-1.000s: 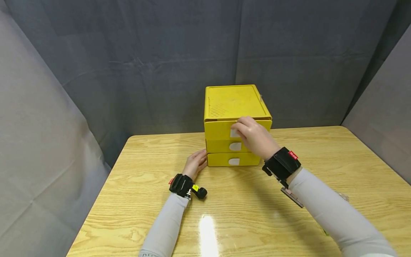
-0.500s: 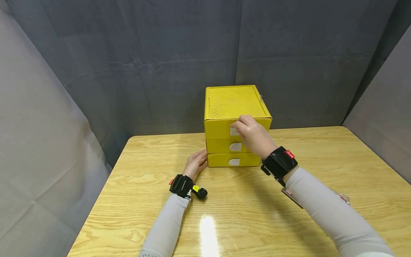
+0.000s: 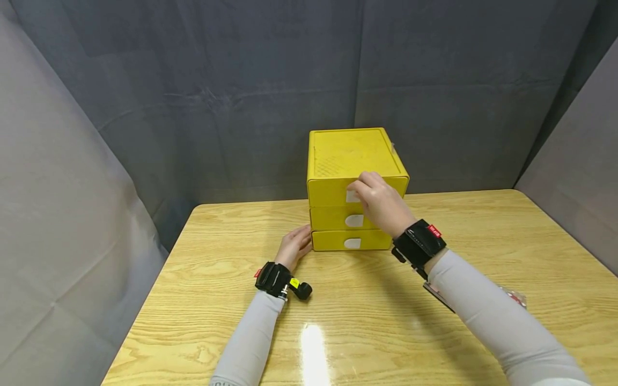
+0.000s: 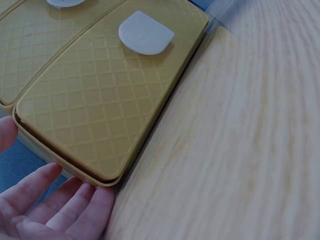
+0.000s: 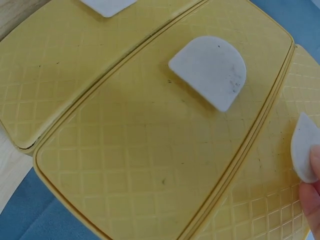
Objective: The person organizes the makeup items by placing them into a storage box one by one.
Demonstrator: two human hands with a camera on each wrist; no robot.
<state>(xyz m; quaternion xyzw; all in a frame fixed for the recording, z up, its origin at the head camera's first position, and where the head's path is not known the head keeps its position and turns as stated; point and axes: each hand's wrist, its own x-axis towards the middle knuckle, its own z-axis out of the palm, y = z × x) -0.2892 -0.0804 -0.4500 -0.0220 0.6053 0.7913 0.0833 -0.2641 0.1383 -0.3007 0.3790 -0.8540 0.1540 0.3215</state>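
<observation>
A yellow three-drawer box [image 3: 347, 153] stands at the back middle of the wooden table [image 3: 367, 321]. My right hand [image 3: 361, 188] is at the top drawer [image 3: 328, 194], fingers curled on its white tab [image 3: 351, 197]. In the right wrist view a fingertip [image 5: 314, 195] touches that tab [image 5: 303, 150], beside the middle drawer's tab [image 5: 210, 70]. My left hand [image 3: 301, 238] lies flat on the table with straight fingers [image 4: 60, 200] against the bottom drawer's [image 4: 100, 100] left corner. All drawers sit flush.
Grey cloth walls [image 3: 241, 96] close in the back and both sides of the table. A small clear packet [image 3: 514, 296] lies on the table behind my right forearm. Bare wood stretches in front of the box and to its left and right.
The top drawer, which stuck out slightly a second ago, has slid in flush under my right hand. My left hand has stayed put.
</observation>
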